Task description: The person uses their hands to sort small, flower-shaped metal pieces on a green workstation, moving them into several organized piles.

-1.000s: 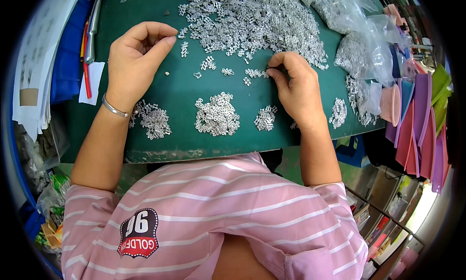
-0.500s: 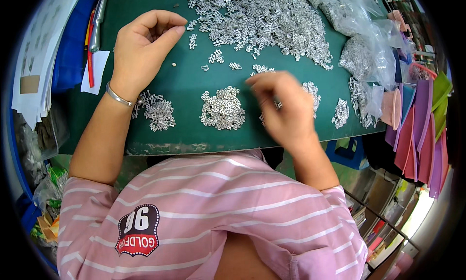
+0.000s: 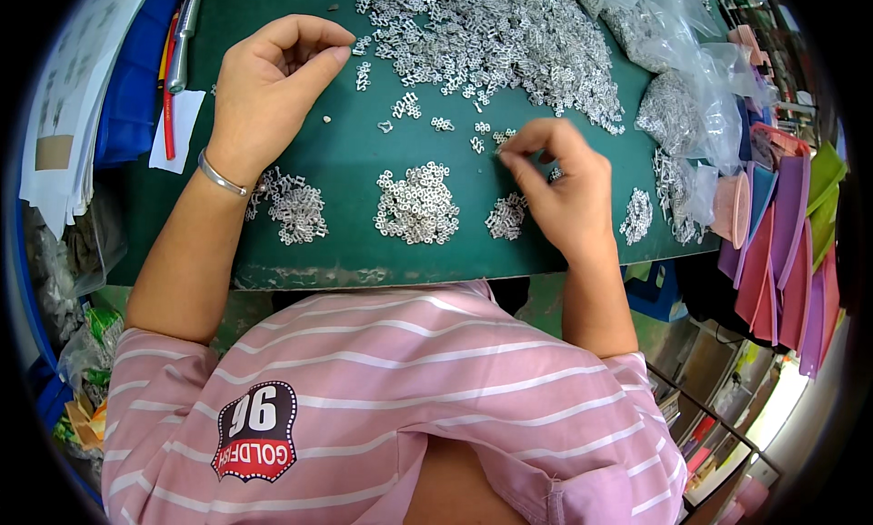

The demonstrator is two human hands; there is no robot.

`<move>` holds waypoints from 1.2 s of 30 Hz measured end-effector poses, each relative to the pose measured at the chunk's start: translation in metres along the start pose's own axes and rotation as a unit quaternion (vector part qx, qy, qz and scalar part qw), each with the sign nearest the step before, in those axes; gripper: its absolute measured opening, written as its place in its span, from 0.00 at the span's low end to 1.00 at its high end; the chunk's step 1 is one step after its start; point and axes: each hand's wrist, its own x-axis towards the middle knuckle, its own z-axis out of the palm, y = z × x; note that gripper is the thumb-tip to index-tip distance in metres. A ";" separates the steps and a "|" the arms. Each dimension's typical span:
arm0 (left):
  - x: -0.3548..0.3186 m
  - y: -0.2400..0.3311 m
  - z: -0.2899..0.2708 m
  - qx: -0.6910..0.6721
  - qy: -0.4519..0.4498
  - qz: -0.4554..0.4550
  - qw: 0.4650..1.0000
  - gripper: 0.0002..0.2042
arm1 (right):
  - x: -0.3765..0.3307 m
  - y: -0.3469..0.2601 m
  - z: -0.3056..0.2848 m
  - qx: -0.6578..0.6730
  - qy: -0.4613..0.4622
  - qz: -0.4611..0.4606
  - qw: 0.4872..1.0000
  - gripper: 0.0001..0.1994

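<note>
Small silver looped metal pieces (image 3: 491, 47) lie in a big heap at the far side of the green tabletop. My left hand (image 3: 273, 97) is bent in a pinch at the heap's left edge, its fingertips beside a small metal piece (image 3: 361, 46). My right hand (image 3: 568, 184) hovers over the middle right with thumb and index finger pinched. Its tips are close to a few loose pieces (image 3: 478, 145). Whatever either pinch holds is too small to make out. Nearer me sit smaller piles: a left pile (image 3: 298, 211), a middle pile (image 3: 418, 205) and one (image 3: 506, 217) beside my right wrist.
Clear plastic bags (image 3: 668, 106) of similar pieces stand at the far right, with a small cluster (image 3: 637, 217) before them. Coloured strips (image 3: 782, 252) hang beyond the right edge. Pens (image 3: 170, 116), white paper (image 3: 182, 129) and a blue bin (image 3: 136, 106) line the left.
My right hand has shifted right, leaving a small near pile and a couple of loose pieces in view. The left hand has barely moved.
</note>
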 end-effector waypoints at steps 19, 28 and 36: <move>0.000 0.006 0.000 -0.005 -0.029 -0.041 0.999 0.06 | -0.003 0.024 -0.022 0.122 0.125 0.073 0.982 0.06; -0.001 -0.003 -0.003 -0.018 -0.034 -0.028 0.999 0.07 | -0.038 0.037 -0.070 0.092 0.062 0.150 0.982 0.07; -0.001 -0.005 -0.004 -0.038 -0.039 -0.030 0.998 0.07 | -0.029 0.029 -0.057 0.009 0.068 0.084 0.994 0.06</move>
